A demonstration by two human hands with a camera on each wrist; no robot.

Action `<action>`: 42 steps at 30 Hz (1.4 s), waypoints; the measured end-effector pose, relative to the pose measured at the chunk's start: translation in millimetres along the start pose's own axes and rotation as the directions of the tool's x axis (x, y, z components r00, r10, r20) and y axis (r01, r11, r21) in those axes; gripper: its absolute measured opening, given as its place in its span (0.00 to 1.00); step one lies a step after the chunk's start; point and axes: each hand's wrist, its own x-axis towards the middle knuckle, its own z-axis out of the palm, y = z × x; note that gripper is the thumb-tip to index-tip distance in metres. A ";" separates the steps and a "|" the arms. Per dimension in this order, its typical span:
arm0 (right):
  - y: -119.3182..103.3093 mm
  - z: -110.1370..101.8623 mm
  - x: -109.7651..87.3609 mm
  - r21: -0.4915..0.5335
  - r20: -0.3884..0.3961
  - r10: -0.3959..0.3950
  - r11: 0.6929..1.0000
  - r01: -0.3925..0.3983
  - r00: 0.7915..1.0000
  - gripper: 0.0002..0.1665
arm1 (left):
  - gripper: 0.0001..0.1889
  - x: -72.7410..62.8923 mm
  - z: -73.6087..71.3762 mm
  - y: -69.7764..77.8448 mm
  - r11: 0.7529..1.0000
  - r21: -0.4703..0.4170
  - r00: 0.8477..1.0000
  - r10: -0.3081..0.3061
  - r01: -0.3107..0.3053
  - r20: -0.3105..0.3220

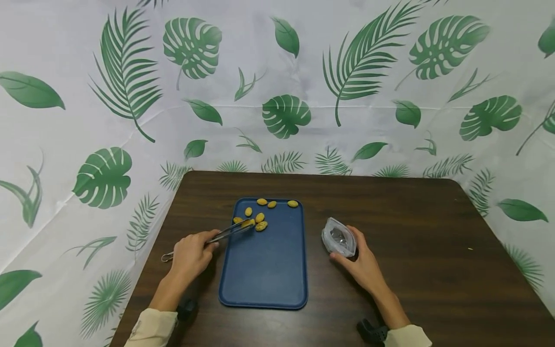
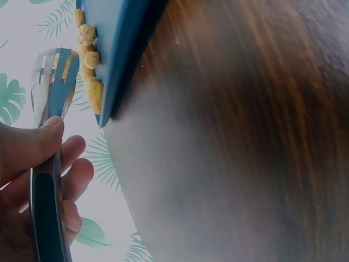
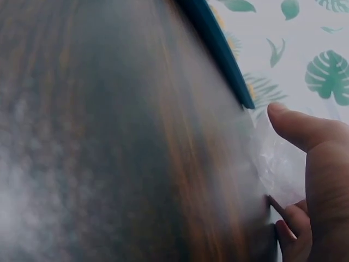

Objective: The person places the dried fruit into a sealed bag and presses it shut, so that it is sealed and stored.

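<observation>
My left hand (image 1: pixel 191 255) grips a pair of metal tongs (image 1: pixel 227 233) with dark handle inserts, clearer in the left wrist view, where the thumb presses on one arm. In the head view the tong tips overlap one small yellow oval piece (image 1: pixel 247 223) over the upper left of a blue tray (image 1: pixel 264 274). Several like pieces (image 1: pixel 261 226) lie around it, some along the tray's far edge. To the right of the tray, my right hand (image 1: pixel 364 270) holds a clear plastic container (image 1: pixel 339 239), thumb and fingers around its side. The container is mostly hidden in the right wrist view.
Beneath everything is a dark brown wood-grain table (image 1: pixel 403 217). A white sheet with green leaf prints (image 1: pixel 303 62) hangs behind and beside it. A tiny yellow mark (image 1: pixel 470 248) shows on the table at the right.
</observation>
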 end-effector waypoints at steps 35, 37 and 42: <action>-11.4 20.7 9.2 0.023 -0.035 -0.048 0.999 0.049 0.998 0.56 | 0.18 -5.7 -5.8 27.5 0.995 -0.081 0.993 0.044 -0.053 -0.106; -9.1 19.1 7.7 0.015 -0.037 -0.042 0.999 0.043 0.998 0.56 | 0.18 -5.4 -3.1 29.4 0.994 -0.090 0.992 0.054 -0.064 -0.110; -6.2 15.1 4.4 0.011 -0.044 -0.035 0.999 0.035 0.998 0.57 | 0.19 -5.1 2.8 33.8 0.990 -0.107 0.989 0.075 -0.088 -0.124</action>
